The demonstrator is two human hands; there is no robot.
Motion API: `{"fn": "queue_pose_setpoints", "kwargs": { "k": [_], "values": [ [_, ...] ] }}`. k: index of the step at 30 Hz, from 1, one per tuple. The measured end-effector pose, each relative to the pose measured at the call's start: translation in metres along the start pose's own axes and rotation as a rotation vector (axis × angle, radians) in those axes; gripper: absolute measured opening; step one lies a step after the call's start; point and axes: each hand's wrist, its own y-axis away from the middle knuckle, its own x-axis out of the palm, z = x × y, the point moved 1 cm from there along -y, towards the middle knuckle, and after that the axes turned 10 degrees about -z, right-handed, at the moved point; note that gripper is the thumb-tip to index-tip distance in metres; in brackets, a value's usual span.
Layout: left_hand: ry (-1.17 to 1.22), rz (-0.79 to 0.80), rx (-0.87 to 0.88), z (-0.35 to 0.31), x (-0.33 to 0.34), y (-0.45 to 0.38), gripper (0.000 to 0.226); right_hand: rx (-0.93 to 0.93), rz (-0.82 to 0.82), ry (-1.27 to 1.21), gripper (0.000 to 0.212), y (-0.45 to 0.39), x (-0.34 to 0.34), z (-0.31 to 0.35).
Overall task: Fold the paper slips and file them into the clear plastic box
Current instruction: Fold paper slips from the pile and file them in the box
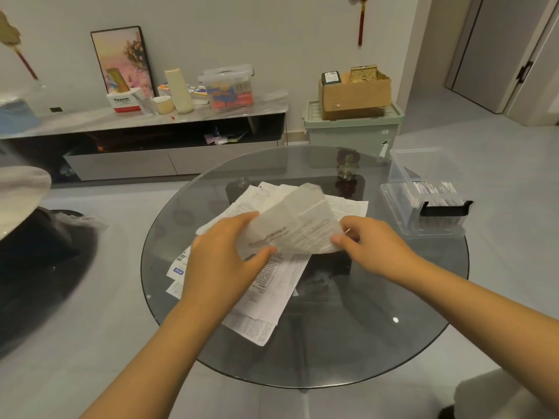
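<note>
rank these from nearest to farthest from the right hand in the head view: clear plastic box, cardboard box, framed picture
1. clear plastic box, just right of the right hand, on the glass table
2. cardboard box, beyond the table, on a green bin
3. framed picture, far left, against the wall

A round glass table (pixel 378 343) carries a spread of paper slips (pixel 266 300) and a clear plastic box (pixel 423 204).

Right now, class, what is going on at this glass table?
A person holds one paper slip above the round glass table, the left hand gripping its left edge and the right hand pinching its right edge, apparently mid-fold. More loose slips lie spread beneath. The clear plastic box stands open at the table's right side with some slips already filed inside.
</note>
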Motion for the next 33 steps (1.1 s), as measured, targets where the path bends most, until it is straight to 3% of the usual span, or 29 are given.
{"fn": "queue_pose_setpoints", "kwargs": {
  "k": [7,10,15,21,28,30,33],
  "values": [
    [-0.083,-0.139,0.090,0.004,0.001,0.003,0.084,0.212,0.105,-0.241,0.016,0.001,-0.004,-0.002],
    [-0.101,-0.143,0.112,0.002,0.005,0.004,0.086,0.290,0.116,-0.339,0.013,0.003,-0.005,-0.003],
    [-0.103,0.045,0.233,0.006,0.024,0.012,0.065,0.337,0.102,-0.279,0.021,0.006,-0.003,-0.006],
    [-0.145,0.233,0.320,0.002,0.044,0.021,0.057,0.236,-0.131,-0.197,0.029,0.007,-0.010,-0.003],
    [-0.152,0.351,0.361,-0.002,0.060,0.024,0.060,0.264,-0.027,-0.040,0.021,0.007,-0.007,-0.017],
    [-0.184,0.448,0.397,-0.004,0.064,0.025,0.060,0.276,0.020,0.007,0.033,0.009,-0.007,-0.021],
    [-0.199,0.600,0.424,-0.005,0.069,0.029,0.056,0.248,0.013,0.065,0.072,0.014,-0.004,-0.025]
  ]
}}
